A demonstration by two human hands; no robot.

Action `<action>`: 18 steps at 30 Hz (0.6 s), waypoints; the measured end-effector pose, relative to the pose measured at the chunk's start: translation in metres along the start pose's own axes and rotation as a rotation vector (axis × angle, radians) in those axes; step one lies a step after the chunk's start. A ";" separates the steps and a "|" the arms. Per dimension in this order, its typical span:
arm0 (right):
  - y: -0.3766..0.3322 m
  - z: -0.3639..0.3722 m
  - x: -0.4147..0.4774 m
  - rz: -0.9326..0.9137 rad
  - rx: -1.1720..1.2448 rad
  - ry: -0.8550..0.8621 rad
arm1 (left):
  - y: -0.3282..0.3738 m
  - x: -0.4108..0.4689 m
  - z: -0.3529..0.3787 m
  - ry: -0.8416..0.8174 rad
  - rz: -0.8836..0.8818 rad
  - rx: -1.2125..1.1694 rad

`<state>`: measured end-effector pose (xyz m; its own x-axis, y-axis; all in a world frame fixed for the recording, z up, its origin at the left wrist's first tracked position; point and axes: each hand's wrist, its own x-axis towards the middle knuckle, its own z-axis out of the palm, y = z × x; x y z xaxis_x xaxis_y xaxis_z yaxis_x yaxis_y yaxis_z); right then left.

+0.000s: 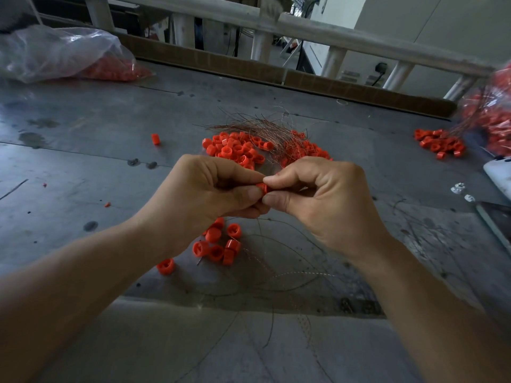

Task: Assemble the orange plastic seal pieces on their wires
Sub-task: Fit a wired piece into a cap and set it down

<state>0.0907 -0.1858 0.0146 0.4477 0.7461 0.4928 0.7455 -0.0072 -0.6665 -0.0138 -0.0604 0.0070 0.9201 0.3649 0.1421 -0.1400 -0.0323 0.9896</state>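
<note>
One orange seal piece [262, 187] is pinched between the left hand [210, 192] and the right hand [326, 194], up above the middle of the tabletop [83, 139]. The fingers [249, 193] of both hands are curled in tight, and the piece is pressed between the thumb and first finger of each hand. It cannot be told if a wire is held there too, as it would be too thin to see.

The piece is likely very light, hard and smooth, so it could slip or pop out. It is best held by its round sides, with the hole left free. The wires [257, 125] look thin and bendy. A wire is best held close to its tip, so that it does not bend away when pushed in.

The piece is small, round and bright orange, like a short cup with one open side.

A big heap [237, 150] of the same pieces is seen just behind the hands, with the wires laid across its far side. A small bunch [221, 244] is seen toward the near edge, among loose wires. Another pile [439, 143] is seen by the right edge. More pieces are packed in a clear bag [63, 53] at the far left corner.
</note>
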 end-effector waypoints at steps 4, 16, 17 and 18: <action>0.001 0.002 -0.001 0.015 0.036 0.012 | -0.002 0.000 0.000 -0.014 -0.062 -0.089; 0.001 0.004 0.000 0.001 0.087 0.038 | 0.001 0.000 0.000 -0.024 -0.127 -0.166; 0.001 0.004 0.000 -0.002 0.101 0.041 | 0.001 0.000 -0.001 -0.033 -0.127 -0.163; 0.002 0.004 0.000 -0.007 0.113 0.040 | 0.002 0.000 -0.001 -0.044 -0.128 -0.159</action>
<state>0.0900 -0.1836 0.0113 0.4635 0.7186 0.5185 0.6897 0.0748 -0.7202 -0.0145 -0.0597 0.0087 0.9487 0.3156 0.0195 -0.0735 0.1601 0.9844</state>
